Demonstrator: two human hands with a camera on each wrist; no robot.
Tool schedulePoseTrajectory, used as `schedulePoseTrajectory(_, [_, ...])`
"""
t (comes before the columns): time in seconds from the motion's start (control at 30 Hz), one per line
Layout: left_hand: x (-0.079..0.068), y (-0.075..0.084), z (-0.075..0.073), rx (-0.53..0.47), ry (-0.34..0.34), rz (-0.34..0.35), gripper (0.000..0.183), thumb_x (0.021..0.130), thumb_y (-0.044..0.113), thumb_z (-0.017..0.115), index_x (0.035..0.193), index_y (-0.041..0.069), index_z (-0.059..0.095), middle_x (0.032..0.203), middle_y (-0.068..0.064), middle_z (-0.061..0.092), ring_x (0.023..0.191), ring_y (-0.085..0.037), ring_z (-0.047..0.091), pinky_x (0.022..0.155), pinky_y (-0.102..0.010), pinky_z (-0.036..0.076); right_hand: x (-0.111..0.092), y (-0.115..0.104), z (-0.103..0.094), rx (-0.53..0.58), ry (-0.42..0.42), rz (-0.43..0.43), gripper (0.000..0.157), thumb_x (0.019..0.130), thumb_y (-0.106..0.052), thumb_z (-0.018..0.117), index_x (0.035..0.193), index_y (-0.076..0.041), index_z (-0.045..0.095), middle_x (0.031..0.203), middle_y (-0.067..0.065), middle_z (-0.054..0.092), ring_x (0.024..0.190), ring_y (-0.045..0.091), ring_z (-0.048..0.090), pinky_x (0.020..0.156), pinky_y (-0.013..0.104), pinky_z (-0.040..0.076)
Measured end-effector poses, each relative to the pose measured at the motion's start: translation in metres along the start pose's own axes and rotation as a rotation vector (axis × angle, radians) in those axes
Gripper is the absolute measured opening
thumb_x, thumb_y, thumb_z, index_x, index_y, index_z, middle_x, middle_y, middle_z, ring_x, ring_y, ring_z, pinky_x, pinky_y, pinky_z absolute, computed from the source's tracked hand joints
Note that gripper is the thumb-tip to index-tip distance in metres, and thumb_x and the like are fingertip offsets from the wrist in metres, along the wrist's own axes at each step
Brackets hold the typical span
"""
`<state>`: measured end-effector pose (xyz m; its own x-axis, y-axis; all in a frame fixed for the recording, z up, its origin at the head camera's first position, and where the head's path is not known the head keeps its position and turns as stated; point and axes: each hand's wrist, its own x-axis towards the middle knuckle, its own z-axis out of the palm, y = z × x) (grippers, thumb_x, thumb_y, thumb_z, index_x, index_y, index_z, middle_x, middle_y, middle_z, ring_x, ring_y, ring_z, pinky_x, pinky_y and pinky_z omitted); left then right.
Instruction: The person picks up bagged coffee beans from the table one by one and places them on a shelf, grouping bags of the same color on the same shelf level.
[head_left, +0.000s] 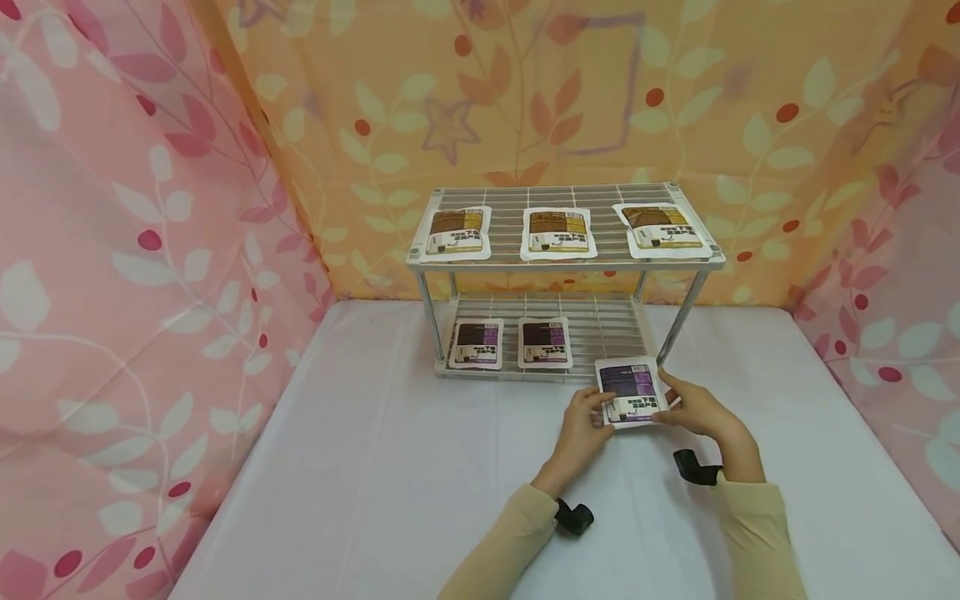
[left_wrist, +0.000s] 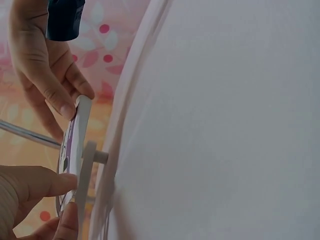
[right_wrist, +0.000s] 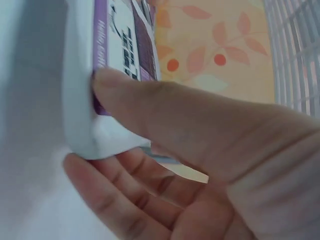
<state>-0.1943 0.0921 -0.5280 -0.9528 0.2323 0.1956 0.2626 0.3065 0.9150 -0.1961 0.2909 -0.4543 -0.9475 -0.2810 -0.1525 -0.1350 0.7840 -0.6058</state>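
Note:
A white packet with a purple printed label [head_left: 628,390] tilts over the front right of the rack's lower shelf [head_left: 592,333]. My left hand [head_left: 583,433] pinches its left edge, thumb on the front. On the opposite edge, my right hand [head_left: 703,410] grips it between thumb and fingers. From the left wrist, the packet [left_wrist: 75,135] appears edge-on, with the left hand [left_wrist: 35,195] below and the right hand [left_wrist: 45,70] above. In the right wrist view, the right thumb [right_wrist: 150,102] presses the packet's printed face [right_wrist: 125,45], and the fingers curl behind it.
Two similar purple packets, one at the left [head_left: 477,343] and one mid-shelf [head_left: 545,342], lie on the lower shelf. Three brown-and-yellow packets [head_left: 558,233] lie along the upper wire shelf [head_left: 506,200]. The rack's right front post [head_left: 682,317] stands close by the right hand. A white cloth [head_left: 360,467] covers the table.

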Motion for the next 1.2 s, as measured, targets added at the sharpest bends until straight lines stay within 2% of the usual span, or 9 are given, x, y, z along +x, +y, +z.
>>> schedulePoseTrajectory(0.23, [0.010, 0.000, -0.009, 0.038, 0.004, 0.029, 0.049, 0.070, -0.005, 0.066, 0.115, 0.012, 0.058, 0.128, -0.012, 0.044, 0.090, -0.014, 0.054, 0.072, -0.015, 0.048, 0.010, -0.006, 0.009, -0.053, 0.131, -0.037, 0.071, 0.074, -0.013, 0.067, 0.126, 0.017, 0.030, 0.099, 0.031, 0.051, 0.079, 0.035, 0.057, 0.063, 0.039, 0.049])
schedulePoseTrajectory(0.37, [0.016, 0.002, -0.014, 0.030, 0.009, 0.050, 0.047, 0.070, -0.007, 0.064, 0.114, 0.008, 0.057, 0.130, -0.014, 0.044, 0.090, -0.016, 0.055, 0.073, -0.016, 0.048, 0.017, -0.008, 0.015, -0.072, 0.208, -0.046, 0.065, 0.074, -0.009, 0.066, 0.123, 0.019, 0.034, 0.098, 0.034, 0.047, 0.079, 0.037, 0.055, 0.062, 0.040, 0.048])
schedulePoseTrajectory(0.63, [0.028, 0.001, -0.021, 0.078, 0.013, 0.054, 0.044, 0.074, -0.004, 0.062, 0.115, 0.010, 0.057, 0.128, -0.014, 0.046, 0.098, -0.018, 0.055, 0.077, -0.015, 0.045, 0.030, -0.005, 0.027, -0.103, 0.366, -0.091, 0.054, 0.074, -0.005, 0.064, 0.117, 0.019, 0.042, 0.101, 0.036, 0.046, 0.080, 0.040, 0.054, 0.067, 0.046, 0.047])
schedulePoseTrajectory(0.77, [0.033, 0.000, -0.022, 0.113, 0.025, 0.076, 0.041, 0.074, -0.003, 0.062, 0.113, 0.009, 0.058, 0.126, -0.016, 0.047, 0.103, -0.019, 0.054, 0.080, -0.018, 0.045, 0.035, -0.006, 0.030, -0.110, 0.411, -0.100, 0.046, 0.074, -0.003, 0.063, 0.112, 0.017, 0.048, 0.102, 0.036, 0.047, 0.080, 0.041, 0.054, 0.068, 0.048, 0.046])
schedulePoseTrajectory(0.97, [0.042, 0.000, -0.021, 0.144, 0.052, 0.104, 0.035, 0.075, -0.001, 0.061, 0.109, 0.009, 0.061, 0.122, -0.015, 0.051, 0.110, -0.020, 0.050, 0.084, -0.021, 0.043, 0.042, -0.007, 0.032, -0.138, 0.460, -0.106, 0.041, 0.075, -0.002, 0.061, 0.111, 0.016, 0.050, 0.109, 0.036, 0.046, 0.097, 0.050, 0.045, 0.082, 0.055, 0.037])
schedulePoseTrajectory(1.1, [0.050, 0.001, -0.019, 0.146, 0.058, 0.127, 0.030, 0.077, 0.003, 0.060, 0.106, 0.008, 0.062, 0.116, -0.010, 0.057, 0.116, -0.022, 0.046, 0.090, -0.024, 0.041, 0.048, -0.007, 0.035, -0.163, 0.516, -0.119, 0.040, 0.075, -0.001, 0.061, 0.109, 0.016, 0.051, 0.109, 0.035, 0.047, 0.099, 0.050, 0.044, 0.085, 0.055, 0.035])
schedulePoseTrajectory(1.17, [0.054, 0.002, -0.019, 0.166, 0.058, 0.141, 0.028, 0.078, 0.005, 0.060, 0.106, 0.008, 0.062, 0.111, -0.008, 0.060, 0.116, -0.024, 0.045, 0.092, -0.025, 0.040, 0.051, -0.007, 0.036, -0.175, 0.540, -0.123, 0.038, 0.075, 0.000, 0.061, 0.108, 0.017, 0.052, 0.109, 0.035, 0.047, 0.098, 0.050, 0.045, 0.085, 0.055, 0.035])
schedulePoseTrajectory(1.2, [0.055, 0.003, -0.019, 0.175, 0.060, 0.151, 0.028, 0.078, 0.006, 0.060, 0.105, 0.008, 0.063, 0.108, -0.006, 0.061, 0.110, -0.024, 0.051, 0.089, -0.024, 0.041, 0.053, -0.008, 0.037, -0.183, 0.553, -0.125, 0.037, 0.075, 0.000, 0.062, 0.107, 0.017, 0.053, 0.109, 0.035, 0.047, 0.099, 0.050, 0.045, 0.085, 0.055, 0.036])
